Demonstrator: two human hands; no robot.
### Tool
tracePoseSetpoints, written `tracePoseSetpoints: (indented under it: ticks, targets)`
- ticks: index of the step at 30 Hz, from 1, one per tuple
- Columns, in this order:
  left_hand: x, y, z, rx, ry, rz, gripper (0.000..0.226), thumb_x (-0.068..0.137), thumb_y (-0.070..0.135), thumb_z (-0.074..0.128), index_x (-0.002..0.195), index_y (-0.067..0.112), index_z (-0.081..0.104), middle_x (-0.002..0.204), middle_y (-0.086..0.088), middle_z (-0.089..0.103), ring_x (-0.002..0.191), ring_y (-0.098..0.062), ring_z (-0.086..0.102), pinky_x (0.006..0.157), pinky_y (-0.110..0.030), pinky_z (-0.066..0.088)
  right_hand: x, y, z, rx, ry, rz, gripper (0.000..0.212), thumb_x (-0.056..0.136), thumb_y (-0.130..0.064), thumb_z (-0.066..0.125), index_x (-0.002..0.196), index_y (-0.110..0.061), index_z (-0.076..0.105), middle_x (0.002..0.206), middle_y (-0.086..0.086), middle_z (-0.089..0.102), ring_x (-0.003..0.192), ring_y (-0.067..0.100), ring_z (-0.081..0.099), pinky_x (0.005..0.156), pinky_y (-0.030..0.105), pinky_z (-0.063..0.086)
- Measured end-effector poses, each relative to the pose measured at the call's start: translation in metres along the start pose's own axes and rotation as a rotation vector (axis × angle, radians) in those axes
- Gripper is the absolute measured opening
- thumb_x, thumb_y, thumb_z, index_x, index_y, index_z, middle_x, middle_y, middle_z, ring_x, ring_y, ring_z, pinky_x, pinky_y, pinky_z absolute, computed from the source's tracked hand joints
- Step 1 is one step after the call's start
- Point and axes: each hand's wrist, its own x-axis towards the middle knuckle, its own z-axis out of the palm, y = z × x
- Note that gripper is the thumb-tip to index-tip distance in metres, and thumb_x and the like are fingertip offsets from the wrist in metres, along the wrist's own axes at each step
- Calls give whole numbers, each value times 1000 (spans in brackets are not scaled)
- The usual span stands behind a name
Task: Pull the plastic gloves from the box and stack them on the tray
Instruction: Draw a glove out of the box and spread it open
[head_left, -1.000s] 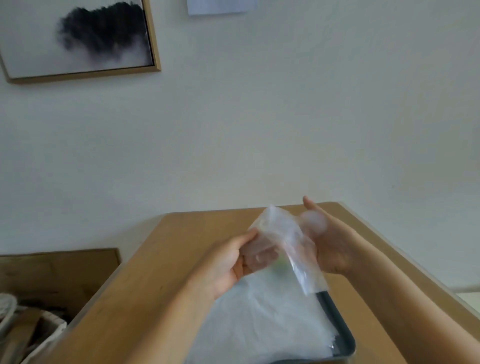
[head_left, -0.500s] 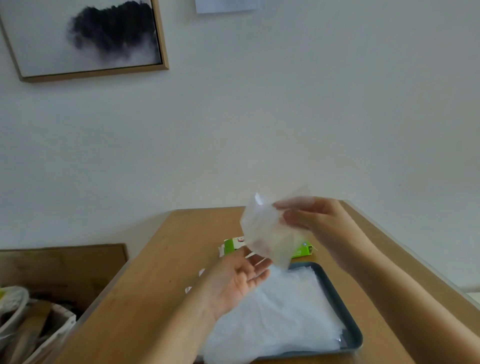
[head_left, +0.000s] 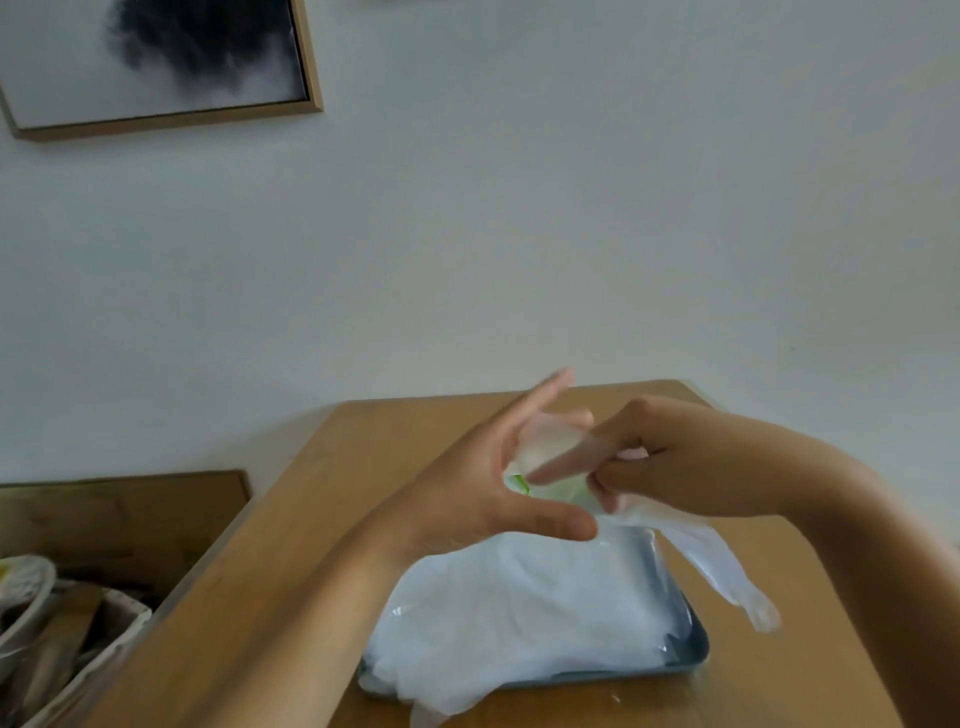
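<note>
The left hand was spread, fingers straight, touching a glove held above the tabletop. Between its fingers showed a green sliver of the box. The right hand, close beside it, pinched the glove, which trailed down toward the right edge. Under both hands a pile of gloves filled the tray mid-tabletop.
</note>
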Motion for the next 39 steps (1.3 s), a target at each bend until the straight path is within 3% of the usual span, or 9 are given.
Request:
tracePoseSetpoints:
  ticks: [5, 9, 11, 16, 20, 23, 29, 35, 39]
  targets:
    - [-4, 9, 5, 38, -19, -31, 38, 76, 13, 75, 110, 29, 69, 94, 11, 72, 95, 5, 63, 79, -11, 45, -7, 5, -9, 267, 16, -139, 39, 90, 1, 51, 87, -29, 77, 70, -4, 67, 71, 8, 62, 76, 21, 46]
    - [-9, -6, -8, -13, 34, -132, 41, 69, 35, 80, 94, 4, 71, 94, -20, 70, 91, -22, 64, 92, -52, 47, -5, 17, -10, 471, -31, -142, 45, 89, -3, 53, 122, -33, 64, 86, 14, 69, 84, 22, 65, 83, 27, 50]
    - [-14, -12, -15, -145, -33, -152, 49, 73, 35, 78, 98, -6, 65, 97, -19, 70, 95, -28, 65, 95, -52, 46, -2, 22, -6, 504, -65, -145, 46, 93, 1, 51, 130, -27, 58, 94, 18, 68, 92, 27, 65, 90, 36, 52]
    - [-24, -16, -27, -393, -67, -225, 47, 75, 25, 79, 104, -5, 57, 82, -18, 71, 77, -25, 69, 73, -32, 56, 8, 17, 6, 543, -68, -96, 44, 91, 11, 51, 122, -18, 62, 88, 6, 72, 85, 20, 68, 85, 40, 55]
    - [-31, -13, -36, -267, 10, -286, 20, 76, 12, 68, 90, 2, 59, 67, -9, 67, 55, -16, 62, 58, -26, 54, 19, 9, 22, 566, -29, 18, 30, 84, -21, 69, 114, -20, 67, 95, 1, 73, 87, 16, 70, 82, 30, 56]
    - [-39, -11, -40, -193, -63, -340, 12, 76, 6, 74, 82, 9, 65, 67, -4, 66, 58, -13, 62, 62, -27, 56, 29, 3, 43, 486, 162, 73, 13, 82, -30, 71, 90, -19, 74, 72, -3, 69, 66, 11, 65, 72, 28, 56]
    - [-54, -17, -49, -180, -142, -366, 29, 82, 0, 67, 76, 27, 76, 77, 9, 69, 76, -6, 66, 74, -22, 52, 26, -15, 57, 293, 302, -92, 13, 92, -24, 59, 83, -18, 65, 64, -6, 62, 53, 5, 57, 56, 25, 51]
    - [-72, -29, -64, -279, -79, -388, 55, 67, 28, 86, 111, 0, 67, 108, -18, 67, 100, -28, 65, 90, -37, 54, 23, -19, 50, 375, 384, -137, 16, 96, -15, 53, 82, -8, 58, 62, 2, 67, 50, 17, 60, 52, 27, 50]
    - [-76, -24, -78, -365, 96, -390, 60, 38, 35, 98, 81, 4, 69, 73, -12, 65, 58, -17, 63, 54, -24, 55, 22, -17, 47, 556, 336, -42, 12, 98, -12, 50, 90, -5, 56, 66, 8, 71, 50, 19, 61, 51, 27, 48]
